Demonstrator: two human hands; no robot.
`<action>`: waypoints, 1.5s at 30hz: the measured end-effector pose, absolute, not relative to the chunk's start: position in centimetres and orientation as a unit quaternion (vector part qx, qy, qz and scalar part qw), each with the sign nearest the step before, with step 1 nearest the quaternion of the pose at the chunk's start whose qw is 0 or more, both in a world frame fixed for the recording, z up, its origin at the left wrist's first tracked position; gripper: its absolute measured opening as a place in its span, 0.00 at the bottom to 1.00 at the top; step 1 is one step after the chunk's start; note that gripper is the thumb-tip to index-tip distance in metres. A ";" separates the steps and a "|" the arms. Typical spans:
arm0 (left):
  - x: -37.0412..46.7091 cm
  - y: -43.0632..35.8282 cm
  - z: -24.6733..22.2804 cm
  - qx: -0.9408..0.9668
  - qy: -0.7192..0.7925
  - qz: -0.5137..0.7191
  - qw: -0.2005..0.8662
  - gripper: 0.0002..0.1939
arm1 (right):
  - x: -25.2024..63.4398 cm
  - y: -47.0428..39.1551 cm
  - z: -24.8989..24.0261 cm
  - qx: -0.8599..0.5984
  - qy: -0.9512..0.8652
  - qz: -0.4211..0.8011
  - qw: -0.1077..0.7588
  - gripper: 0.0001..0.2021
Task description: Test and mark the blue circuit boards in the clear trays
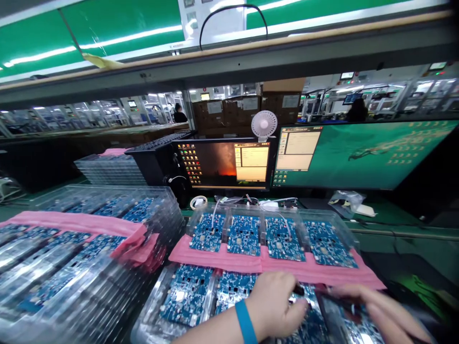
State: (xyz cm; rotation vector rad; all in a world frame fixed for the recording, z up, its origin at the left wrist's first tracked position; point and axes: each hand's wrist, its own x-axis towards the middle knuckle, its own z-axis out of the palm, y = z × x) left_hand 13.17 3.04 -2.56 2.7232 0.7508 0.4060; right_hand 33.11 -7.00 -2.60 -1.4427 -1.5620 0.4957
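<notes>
On a green worktop, a tall stack of clear plastic trays crowds the left of a single clear plastic compartmented tray. A wide black-framed monitor and a smaller black-framed monitor wall off the space behind that tray. Across its middle runs a soft-looking pink strip, under the near edges of the back-row boards.

At the tray's front right, the left hand curls over a blue rectangular circuit board, thumb and fingertips nearly together beside a small black item; whether it grips anything is unclear. The blurred right hand extends its fingers over the tray's right end, its hold impossible to tell.

Thin and stiff, the board should prove light but fragile, its face crowded with components; opposite bare edges promise the safest hold, though the tray's dividers leave little finger room.

Behind the tray, a small white fan tops the smaller monitor; a thin white cord, a likely snag, droops onto its back row.
</notes>
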 end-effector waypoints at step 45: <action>13.4 6.2 -2.8 0.871 0.378 0.213 0.232 0.11 | 30.8 2.8 -2.8 -0.511 -0.312 0.524 0.606 0.13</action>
